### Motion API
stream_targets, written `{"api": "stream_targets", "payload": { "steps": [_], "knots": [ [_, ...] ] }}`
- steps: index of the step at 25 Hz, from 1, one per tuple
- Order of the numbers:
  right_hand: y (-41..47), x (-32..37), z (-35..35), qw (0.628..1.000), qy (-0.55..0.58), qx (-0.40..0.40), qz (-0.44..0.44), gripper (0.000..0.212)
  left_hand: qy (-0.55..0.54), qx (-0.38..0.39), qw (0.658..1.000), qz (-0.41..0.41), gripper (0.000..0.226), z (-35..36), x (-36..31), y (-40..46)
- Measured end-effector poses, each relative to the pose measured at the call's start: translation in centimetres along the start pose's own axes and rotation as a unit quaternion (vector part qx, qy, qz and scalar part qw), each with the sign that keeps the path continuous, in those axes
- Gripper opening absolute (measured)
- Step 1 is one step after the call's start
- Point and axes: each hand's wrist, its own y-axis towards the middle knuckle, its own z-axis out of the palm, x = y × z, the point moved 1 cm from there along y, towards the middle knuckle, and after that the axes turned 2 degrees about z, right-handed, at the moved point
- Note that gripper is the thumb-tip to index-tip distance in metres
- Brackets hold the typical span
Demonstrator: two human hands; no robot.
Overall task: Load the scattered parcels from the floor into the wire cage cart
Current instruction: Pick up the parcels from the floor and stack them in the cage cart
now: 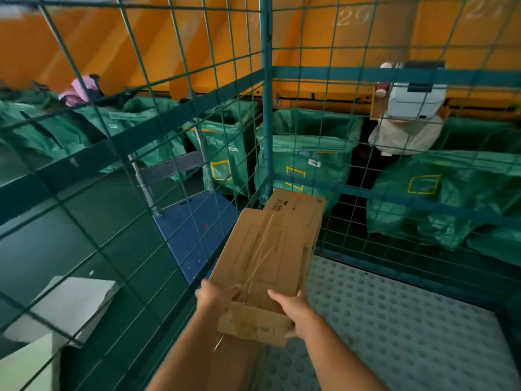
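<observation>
Long brown cardboard parcel [270,249], clear tape run lengthwise down the top w/ loose strands lifting off, small printed label near the far end, near end flap creased & faintly printed. It sits inside the wire cage cart [266,108], far end pushed into the corner by the teal upright post, body angled along the left mesh wall, above the cart's pale dimpled floor panel [394,320]; can't tell if the far end rests on the floor or not.

Both forearms reach fwd from the bottom of view. Left hand [214,297] grips the near-left corner, fingers lying over the top face. Right hand [293,309] wraps the near-right edge, fingers curled round onto the end flap.

Outside the mesh: green sacks [307,153] hung open in a row, a blue folding trolley [194,232], orange chute wall [197,38] behind
</observation>
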Motion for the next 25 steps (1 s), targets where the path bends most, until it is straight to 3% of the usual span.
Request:
{"api": "stream_targets", "payload": {
  "steps": [3, 9, 12, 16, 18, 21, 25],
  "knots": [
    [1.0, 1.8, 0.8, 0.998, 0.057, -0.022, -0.029, 0.095, 0.016, 0.006, 0.998, 0.055, 0.069, -1.3, -1.9, 1.3],
    [5.1, 5.2, 0.8, 0.989, 0.024, -0.088, -0.118, 0.081, 0.02, 0.034, 0.987, 0.155, 0.061, -1.6, -8.1, 4.7],
    [4.2, 7.6, 1.9, 0.986, -0.022, -0.111, -0.124, 0.077, -0.028, 0.026, 0.993, 0.113, 0.055, -0.8, -9.4, 6.8],
    [6.3, 8.8, 3.1, 0.991, -0.009, -0.084, -0.099, 0.081, -0.057, -0.046, 0.995, 0.073, 0.049, -0.5, -9.5, 8.0],
    [6.8, 9.0, 3.2, 0.994, 0.015, -0.069, -0.078, 0.084, -0.055, -0.04, 0.995, 0.07, 0.056, -0.2, -9.0, 7.9],
    [6.3, 9.0, 2.9, 0.992, 0.035, -0.093, -0.08, 0.071, -0.051, -0.021, 0.996, 0.073, 0.078, -1.0, -8.6, 6.9],
    [4.4, 8.2, 3.0, 0.99, 0.048, -0.114, -0.073, 0.057, -0.013, -0.014, 0.997, 0.08, 0.079, -1.8, -8.2, 5.6]
  ]
}}
